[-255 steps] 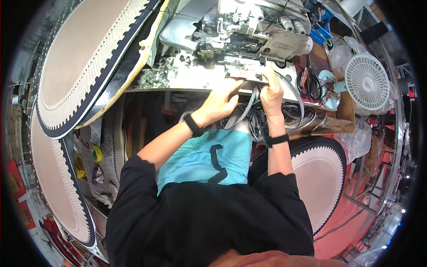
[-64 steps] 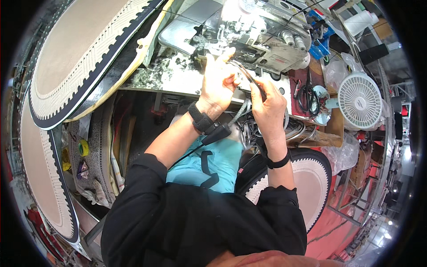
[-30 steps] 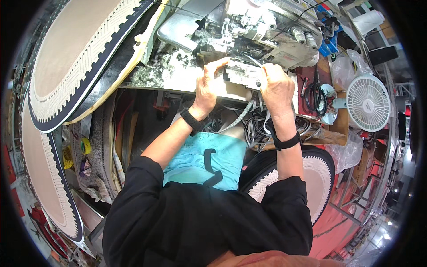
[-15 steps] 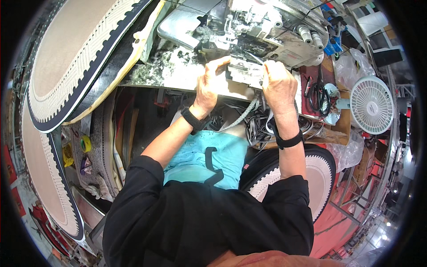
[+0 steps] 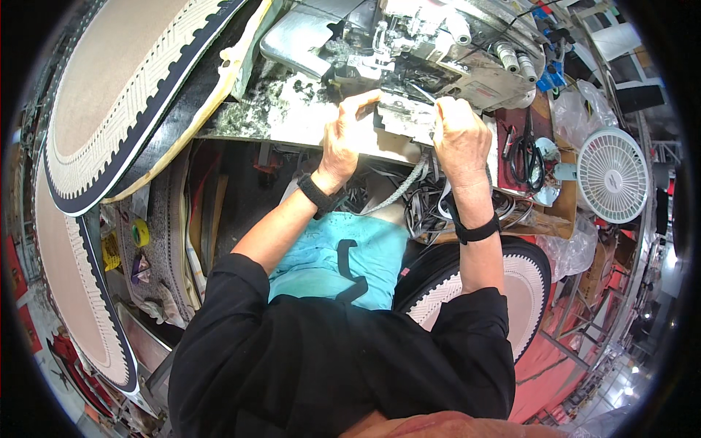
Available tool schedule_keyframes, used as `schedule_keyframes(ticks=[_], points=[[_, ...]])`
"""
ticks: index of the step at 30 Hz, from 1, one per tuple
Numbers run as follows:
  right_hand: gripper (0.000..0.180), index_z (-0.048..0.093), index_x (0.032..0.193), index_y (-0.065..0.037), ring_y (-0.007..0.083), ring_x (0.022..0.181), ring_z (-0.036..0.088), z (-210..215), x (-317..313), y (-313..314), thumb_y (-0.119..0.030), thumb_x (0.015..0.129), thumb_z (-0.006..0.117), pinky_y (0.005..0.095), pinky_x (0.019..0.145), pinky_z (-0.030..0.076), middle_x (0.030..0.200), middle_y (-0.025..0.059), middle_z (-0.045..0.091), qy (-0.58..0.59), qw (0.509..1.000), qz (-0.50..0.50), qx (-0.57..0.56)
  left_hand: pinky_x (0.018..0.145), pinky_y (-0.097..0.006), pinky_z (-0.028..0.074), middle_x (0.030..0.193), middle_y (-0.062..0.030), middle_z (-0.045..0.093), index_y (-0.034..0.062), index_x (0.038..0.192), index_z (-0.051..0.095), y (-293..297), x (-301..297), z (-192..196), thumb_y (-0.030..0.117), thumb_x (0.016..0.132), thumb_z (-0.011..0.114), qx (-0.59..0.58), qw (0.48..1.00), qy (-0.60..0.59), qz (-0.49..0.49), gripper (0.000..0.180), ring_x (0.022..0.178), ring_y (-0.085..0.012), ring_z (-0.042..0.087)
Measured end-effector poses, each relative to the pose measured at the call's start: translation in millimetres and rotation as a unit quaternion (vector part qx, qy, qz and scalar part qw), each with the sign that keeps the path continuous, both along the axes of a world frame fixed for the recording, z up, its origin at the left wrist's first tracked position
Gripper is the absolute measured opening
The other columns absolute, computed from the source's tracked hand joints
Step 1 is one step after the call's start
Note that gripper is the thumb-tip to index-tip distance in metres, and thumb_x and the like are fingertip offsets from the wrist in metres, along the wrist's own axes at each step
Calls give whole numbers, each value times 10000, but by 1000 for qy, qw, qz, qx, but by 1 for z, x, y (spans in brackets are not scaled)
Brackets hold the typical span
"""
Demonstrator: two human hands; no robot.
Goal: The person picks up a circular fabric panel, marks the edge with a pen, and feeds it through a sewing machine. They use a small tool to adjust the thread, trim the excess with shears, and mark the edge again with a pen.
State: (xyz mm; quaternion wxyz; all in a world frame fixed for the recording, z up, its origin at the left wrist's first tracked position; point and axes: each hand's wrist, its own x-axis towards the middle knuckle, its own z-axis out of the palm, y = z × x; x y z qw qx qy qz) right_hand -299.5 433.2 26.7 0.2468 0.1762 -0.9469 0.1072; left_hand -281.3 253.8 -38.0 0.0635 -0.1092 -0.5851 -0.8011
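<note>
At the front of an industrial sewing machine (image 5: 467, 77), both my hands are raised over the bench edge. My left hand (image 5: 339, 142) is beside the left end of the machine's pale metal front part (image 5: 407, 117). Its index finger stretches toward that part with the thumb apart, and I see nothing held. On the right, my right hand (image 5: 461, 139) is closed around a thin pointed metal tool (image 5: 422, 93). The tip points up and left into the machine's lower workings; the rest is hidden in the fist. A grey woven strap (image 5: 409, 182) hangs below the bench edge between my hands.
Large oval mats (image 5: 139, 80) with dark edging lean at the left. Black-handled scissors (image 5: 526, 160) lie right of my right hand, near a white fan (image 5: 612, 175). Tangled grey strips (image 5: 445, 204) fill the space under the bench. A rolled dark-edged mat (image 5: 522, 292) stands lower right.
Both hands keep nearly the same places, and the tool stays in my right hand. The view has shifted very slightly, with the machine and fan a little farther right.
</note>
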Motion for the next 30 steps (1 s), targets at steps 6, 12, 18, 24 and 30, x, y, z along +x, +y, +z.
schedule_keyframes(ticks=[6,12,18,24,30], points=[[88,536,797,-77,261,644,579,-2,0,2,-102,752,609,364,565,466,711,91,513,-3,1000,-4,22,1033,-363,304,1220,-171,507,-40,1222,460,-1,1,1,450,968,195,5,1000,-10,-1,612,1190,-248,444],[130,513,787,-76,250,656,578,0,1,1,-110,713,613,360,558,477,718,84,499,0,999,-3,36,1033,-363,305,1214,-174,510,-44,1222,459,-2,0,3,449,968,199,1,1000,-5,-1,613,1185,-248,448],[56,558,813,-82,272,631,577,2,0,-2,-100,788,605,368,565,455,711,98,522,2,1000,3,21,1035,-364,300,1210,-174,512,-46,1218,461,-3,0,1,452,967,195,-7,1000,8,4,618,1182,-246,449],[51,577,831,-81,274,642,585,0,-5,-4,-86,788,603,362,568,465,734,97,548,5,1000,12,21,1038,-364,297,1210,-176,511,-47,1217,462,-2,1,4,455,966,189,-10,1000,1,3,624,1182,-247,449],[63,590,846,-80,266,652,592,9,-3,-7,-83,785,605,352,579,475,745,94,558,6,1000,18,21,1042,-367,293,1208,-181,515,-51,1211,470,-3,0,4,466,963,192,-17,1000,7,4,637,1179,-246,453]])
